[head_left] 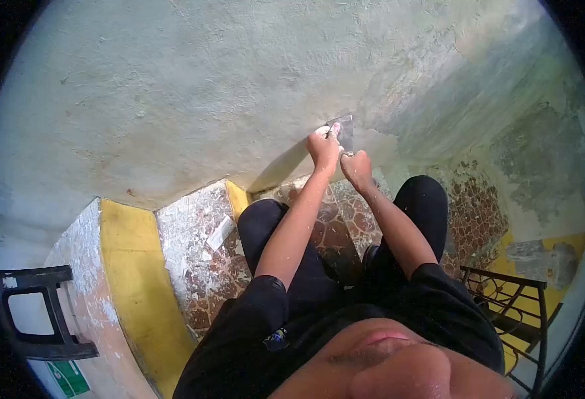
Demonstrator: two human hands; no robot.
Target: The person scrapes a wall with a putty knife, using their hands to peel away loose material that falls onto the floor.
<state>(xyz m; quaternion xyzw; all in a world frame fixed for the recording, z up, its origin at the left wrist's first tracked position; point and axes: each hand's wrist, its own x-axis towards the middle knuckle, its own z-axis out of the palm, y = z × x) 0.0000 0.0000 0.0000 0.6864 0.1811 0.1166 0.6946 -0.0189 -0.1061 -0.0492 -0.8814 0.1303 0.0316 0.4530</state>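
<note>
My left hand (324, 147) is closed on a flat grey metal scraper (347, 135), its thumb stretched along the blade. The blade lies against the pale, rough-plastered wall (226, 86). Just below and to the right of it, my right hand (357, 166) is closed near the scraper's lower corner. Whether its fingers grip the blade or something small, I cannot make out. Whitish residue clings to my left fingers.
Yellow-edged steps (136, 266) run down at the left, with a pale flat piece (221, 233) on one patterned tread. A black metal railing (528, 299) stands at the lower right. Another black frame (36, 312) is at the far left.
</note>
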